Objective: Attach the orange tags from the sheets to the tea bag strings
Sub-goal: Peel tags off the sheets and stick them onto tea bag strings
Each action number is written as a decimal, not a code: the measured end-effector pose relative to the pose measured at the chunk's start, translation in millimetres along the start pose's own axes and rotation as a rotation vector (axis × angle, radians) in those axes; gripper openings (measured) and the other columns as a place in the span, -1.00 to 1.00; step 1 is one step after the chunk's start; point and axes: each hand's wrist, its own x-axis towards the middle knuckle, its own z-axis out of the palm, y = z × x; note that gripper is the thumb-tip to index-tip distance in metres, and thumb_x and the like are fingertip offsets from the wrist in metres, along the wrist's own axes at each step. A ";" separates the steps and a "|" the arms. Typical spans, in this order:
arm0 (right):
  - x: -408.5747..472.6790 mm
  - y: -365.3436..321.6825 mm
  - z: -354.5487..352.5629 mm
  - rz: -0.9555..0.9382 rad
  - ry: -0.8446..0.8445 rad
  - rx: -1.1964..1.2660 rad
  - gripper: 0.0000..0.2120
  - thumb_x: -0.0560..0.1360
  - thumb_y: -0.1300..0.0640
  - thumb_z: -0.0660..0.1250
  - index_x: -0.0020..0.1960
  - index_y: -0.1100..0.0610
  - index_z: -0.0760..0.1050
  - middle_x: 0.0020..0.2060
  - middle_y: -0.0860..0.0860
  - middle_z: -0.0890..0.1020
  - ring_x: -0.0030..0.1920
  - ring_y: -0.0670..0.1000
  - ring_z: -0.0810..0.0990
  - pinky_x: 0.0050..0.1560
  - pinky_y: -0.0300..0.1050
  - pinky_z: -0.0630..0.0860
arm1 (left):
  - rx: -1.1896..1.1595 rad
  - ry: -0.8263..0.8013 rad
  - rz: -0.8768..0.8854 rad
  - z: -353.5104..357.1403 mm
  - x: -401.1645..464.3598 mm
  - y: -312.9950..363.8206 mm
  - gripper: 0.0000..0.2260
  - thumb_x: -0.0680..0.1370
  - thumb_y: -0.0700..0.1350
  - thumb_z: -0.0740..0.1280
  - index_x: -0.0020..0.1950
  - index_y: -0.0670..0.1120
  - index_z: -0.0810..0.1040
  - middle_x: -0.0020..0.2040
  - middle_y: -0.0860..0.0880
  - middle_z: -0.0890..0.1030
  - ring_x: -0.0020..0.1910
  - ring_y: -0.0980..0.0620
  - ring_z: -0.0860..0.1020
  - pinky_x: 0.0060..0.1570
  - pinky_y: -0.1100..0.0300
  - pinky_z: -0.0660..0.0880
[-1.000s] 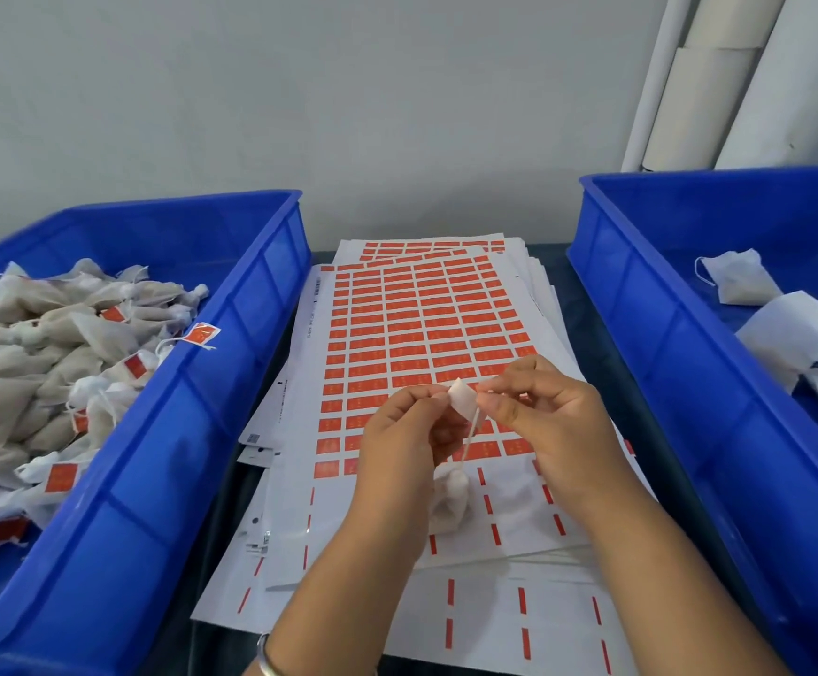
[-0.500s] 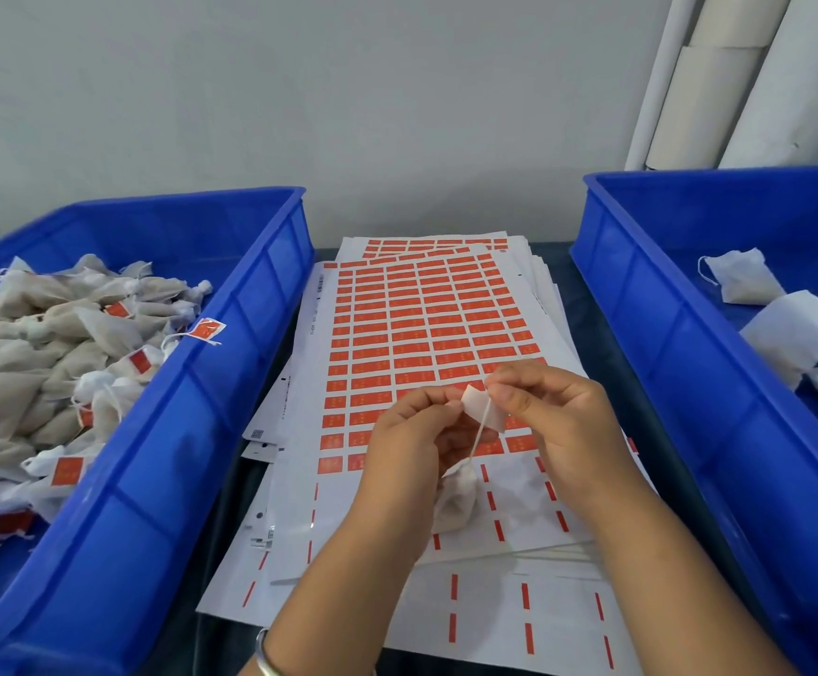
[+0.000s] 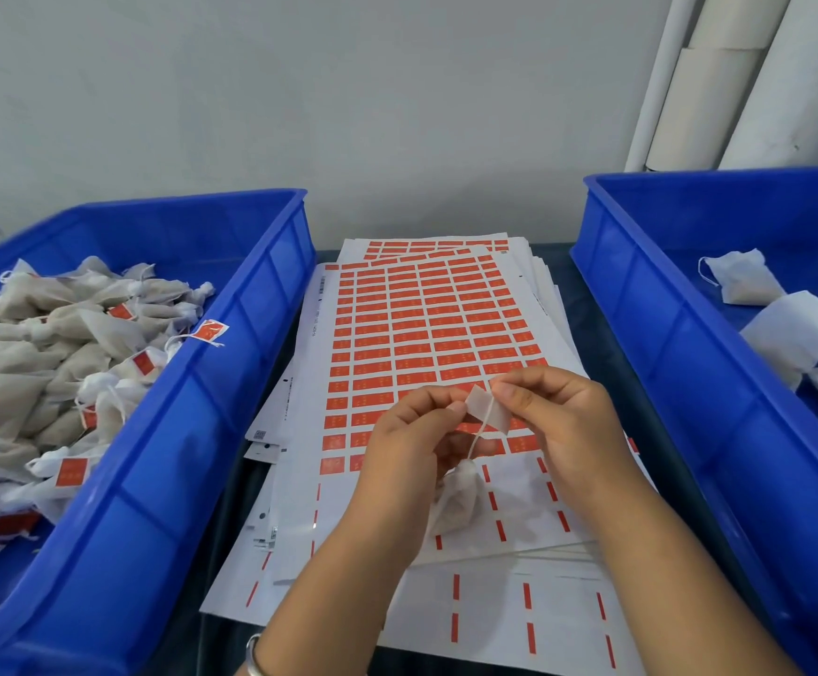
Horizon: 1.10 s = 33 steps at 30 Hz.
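Note:
My left hand and my right hand pinch one tag between them above the sheets, its pale back side facing me. A thin white string runs down across the tag to a small tea bag that hangs below and between my hands. Under them lies a stack of sheets covered with rows of orange tags; the rows nearest me are peeled, with only thin orange strips left.
A blue bin on the left holds several tea bags with orange tags. A blue bin on the right holds several untagged white tea bags. White rolls lean against the wall at back right.
The tag has unfolded wider between my fingertips, and the string now lies across its pale side. Both hands stay in nearly the same place over the sheets.

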 end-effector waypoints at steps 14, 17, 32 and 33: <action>-0.1 -2.2 0.4 0.065 -0.056 -0.006 -0.88 0.45 0.08 0.39 -0.23 -0.10 0.64 -0.15 -0.23 0.68 -0.04 -0.08 0.66 0.07 -0.09 0.58 | 0.098 0.192 -0.017 4.8 0.6 -0.6 -0.81 0.52 -0.09 0.36 -0.29 0.03 0.63 -0.38 0.11 0.63 -0.30 0.07 0.58 -0.35 0.34 0.47; -1.8 -3.7 0.6 0.040 -0.084 0.011 -0.91 0.38 0.00 0.40 -0.22 -0.18 0.65 -0.12 -0.23 0.68 0.01 -0.05 0.65 0.13 -0.03 0.56 | -0.071 0.184 -0.171 4.7 3.8 4.2 -0.86 0.54 -0.07 0.32 -0.17 -0.05 0.62 -0.26 -0.03 0.68 -0.32 0.04 0.55 -0.31 0.24 0.48; -3.6 -8.7 0.3 -0.003 -0.153 0.029 -0.86 0.26 -0.10 0.34 -0.23 -0.20 0.66 -0.13 -0.19 0.69 0.02 -0.03 0.65 0.20 0.09 0.53 | -0.006 -0.133 -0.148 -4.2 2.2 3.6 -0.84 0.46 -0.16 0.39 -0.30 -0.06 0.70 -0.27 0.01 0.67 -0.21 0.06 0.54 -0.07 0.20 0.43; -3.5 -8.4 0.4 -0.005 -0.151 0.030 -0.85 0.26 -0.11 0.34 -0.23 -0.20 0.66 -0.13 -0.19 0.69 0.02 -0.01 0.65 0.19 0.09 0.53 | -0.007 -0.127 -0.145 -4.2 2.5 2.8 -0.86 0.44 -0.16 0.41 -0.31 -0.06 0.70 -0.27 0.00 0.67 -0.20 0.05 0.53 -0.06 0.19 0.42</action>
